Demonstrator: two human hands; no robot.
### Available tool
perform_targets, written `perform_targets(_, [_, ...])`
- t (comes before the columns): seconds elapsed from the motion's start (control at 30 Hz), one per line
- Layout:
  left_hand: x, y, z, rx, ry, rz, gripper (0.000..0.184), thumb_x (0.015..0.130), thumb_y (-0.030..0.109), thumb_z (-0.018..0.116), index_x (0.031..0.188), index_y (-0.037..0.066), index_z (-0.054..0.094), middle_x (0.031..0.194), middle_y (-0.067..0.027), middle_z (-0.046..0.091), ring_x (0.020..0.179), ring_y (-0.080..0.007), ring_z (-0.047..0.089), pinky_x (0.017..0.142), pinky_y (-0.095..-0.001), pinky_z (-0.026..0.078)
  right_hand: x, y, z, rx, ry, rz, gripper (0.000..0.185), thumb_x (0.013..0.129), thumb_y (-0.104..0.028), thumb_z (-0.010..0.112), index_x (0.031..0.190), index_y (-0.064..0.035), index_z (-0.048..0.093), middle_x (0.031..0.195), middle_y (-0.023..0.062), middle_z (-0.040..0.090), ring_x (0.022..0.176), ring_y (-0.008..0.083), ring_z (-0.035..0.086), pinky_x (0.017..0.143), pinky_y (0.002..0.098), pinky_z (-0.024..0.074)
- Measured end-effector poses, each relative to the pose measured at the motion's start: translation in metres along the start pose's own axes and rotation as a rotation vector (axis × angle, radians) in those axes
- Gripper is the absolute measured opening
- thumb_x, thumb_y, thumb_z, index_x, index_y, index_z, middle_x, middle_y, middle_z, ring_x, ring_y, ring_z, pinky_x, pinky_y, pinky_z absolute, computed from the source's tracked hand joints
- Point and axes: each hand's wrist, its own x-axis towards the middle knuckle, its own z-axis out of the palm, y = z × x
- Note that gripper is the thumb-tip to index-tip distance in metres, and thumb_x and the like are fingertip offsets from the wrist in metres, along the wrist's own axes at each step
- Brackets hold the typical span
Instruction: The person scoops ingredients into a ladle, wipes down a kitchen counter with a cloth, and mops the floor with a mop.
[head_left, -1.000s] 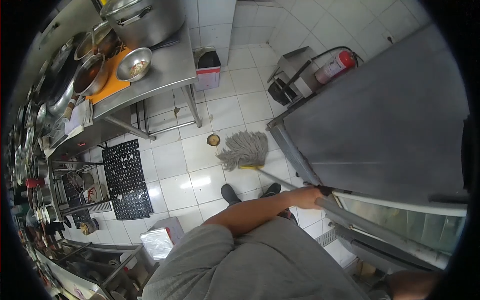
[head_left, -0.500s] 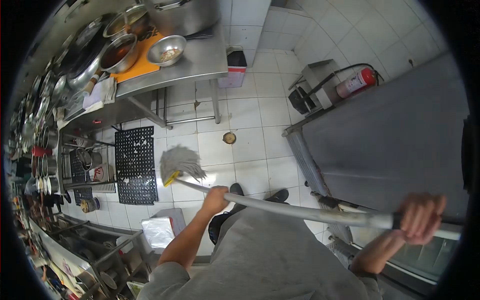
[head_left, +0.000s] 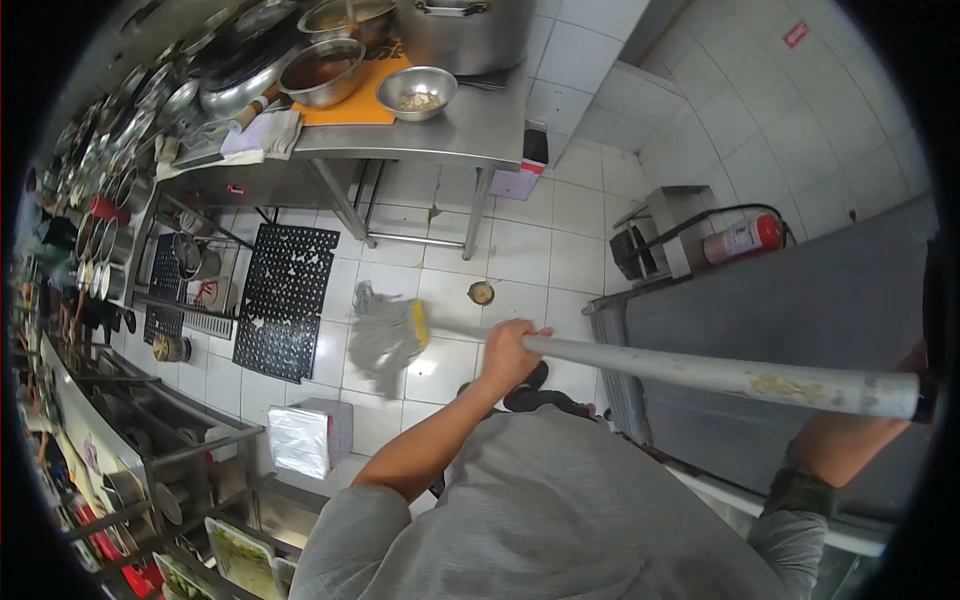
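Observation:
A mop with a long grey handle slants across the view. Its grey string head lies spread on the white tiled floor, joined by a yellow clamp. My left hand is closed round the lower handle. At the far right edge, my right hand is at the top end of the handle; the handle and the dark rim of the view hide most of its fingers. A small round floor drain sits in the tiles right of the mop head.
Left of the mop lies a black perforated mat. A steel table carries bowls and a large pot. On the right are a grey panel and a fire extinguisher. A foil-topped box and shelves stand lower left.
The mop head has swung round and shifted a little right across the floor. Both hands have moved right and up with the handle. The camera view has turned slightly.

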Motion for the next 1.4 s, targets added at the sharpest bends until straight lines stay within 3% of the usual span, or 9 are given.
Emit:
perform_targets(0.23, [0.076, 0.062, 0.076, -0.208, 0.101, 0.105, 0.031, 0.082, 0.022, 0.074, 0.064, 0.003, 0.056, 0.065, -0.0151, 0.057, 0.067, -0.0356, 0.056, 0.064, -0.0451, 0.044, 0.042, -0.026, -0.034, -0.012, -0.424, 0.018, 0.023, 0.094, -0.015, 0.059, 0.074, -0.0094, 0.047, 0.055, 0.0005, 0.053, 0.040, 0.0099, 0.051, 0.039, 0.0268, 0.0477])
perform_targets(0.57, [0.196, 0.062, 0.155, -0.167, 0.298, 0.204, 0.034, 0.082, 0.020, 0.074, 0.065, 0.002, 0.051, 0.063, -0.0150, 0.053, 0.062, -0.0361, 0.053, 0.058, -0.0447, 0.042, 0.039, -0.034, -0.135, 0.082, -0.668, -0.017, 0.027, 0.096, -0.024, 0.059, 0.076, -0.0081, 0.049, 0.055, -0.0021, 0.049, 0.042, 0.0092, 0.048, 0.039, 0.0252, 0.0455])
perform_targets(0.63, [0.223, 0.041, 0.170, -0.132, 0.246, 0.202, 0.033, 0.082, 0.020, 0.074, 0.065, 0.002, 0.051, 0.064, -0.0155, 0.054, 0.063, -0.0372, 0.054, 0.060, -0.0455, 0.042, 0.030, -0.021, -0.162, 0.097, -0.630, -0.024, 0.028, 0.096, -0.025, 0.059, 0.077, -0.0078, 0.050, 0.055, -0.0027, 0.049, 0.042, 0.0091, 0.048, 0.039, 0.0248, 0.0450])
perform_targets(0.83, [0.322, 0.006, 0.209, -0.149, 0.109, 0.165, 0.029, 0.084, 0.022, 0.070, 0.072, 0.000, 0.056, 0.076, -0.0198, 0.059, 0.076, -0.0425, 0.058, 0.068, -0.0480, 0.046, 0.018, 0.004, -0.256, -0.132, -0.144, 0.048, 0.027, 0.092, -0.021, 0.063, 0.074, -0.0084, 0.048, 0.054, -0.0002, 0.051, 0.041, 0.0106, 0.051, 0.038, 0.0254, 0.0490])
perform_targets(0.93, [0.362, 0.010, 0.240, -0.215, 0.039, 0.104, 0.032, 0.085, 0.025, 0.069, 0.073, -0.001, 0.056, 0.078, -0.0208, 0.060, 0.079, -0.0446, 0.058, 0.070, -0.0492, 0.046, 0.024, 0.005, -0.299, -0.144, -0.132, 0.063, 0.023, 0.092, -0.017, 0.062, 0.078, -0.0050, 0.050, 0.064, 0.0047, 0.053, 0.052, 0.0160, 0.053, 0.047, 0.0298, 0.0498])
perform_targets(1.1, [0.426, 0.013, 0.289, -0.276, -0.130, -0.017, 0.030, 0.086, 0.029, 0.067, 0.078, 0.000, 0.062, 0.084, -0.0225, 0.063, 0.084, -0.0447, 0.059, 0.073, -0.0501, 0.046, 0.023, 0.028, -0.372, -0.078, -0.310, 0.185, 0.016, 0.092, -0.012, 0.060, 0.084, 0.0005, 0.054, 0.081, 0.0128, 0.056, 0.070, 0.0249, 0.057, 0.062, 0.0371, 0.0512])
perform_targets(1.2, [0.472, -0.015, 0.332, -0.261, -0.178, 0.075, 0.024, 0.082, 0.026, 0.069, 0.080, 0.002, 0.065, 0.086, -0.0209, 0.064, 0.087, -0.0425, 0.060, 0.076, -0.0500, 0.047, 0.011, 0.027, -0.421, 0.000, -0.484, 0.338, 0.014, 0.092, -0.009, 0.059, 0.088, 0.0039, 0.056, 0.091, 0.0177, 0.058, 0.081, 0.0303, 0.059, 0.071, 0.0415, 0.0520])
perform_targets(1.3, [0.517, -0.007, 0.365, -0.266, -0.029, 0.035, 0.021, 0.080, 0.024, 0.071, 0.079, 0.004, 0.066, 0.086, -0.0187, 0.065, 0.088, -0.0408, 0.060, 0.078, -0.0477, 0.047, -0.011, 0.008, -0.471, 0.096, -0.675, 0.557, 0.013, 0.092, -0.006, 0.058, 0.092, 0.0072, 0.058, 0.101, 0.0226, 0.060, 0.092, 0.0356, 0.061, 0.080, 0.0459, 0.0528])
perform_targets(1.4, [0.573, 0.021, 0.377, -0.293, -0.036, 0.028, 0.021, 0.080, 0.024, 0.071, 0.079, 0.004, 0.066, 0.087, -0.0156, 0.066, 0.089, -0.0389, 0.061, 0.086, -0.0485, 0.045, -0.043, -0.022, -0.508, 0.133, -0.773, 0.728, 0.014, 0.091, -0.002, 0.057, 0.095, 0.0106, 0.060, 0.111, 0.0275, 0.062, 0.102, 0.0410, 0.063, 0.089, 0.0503, 0.0537])
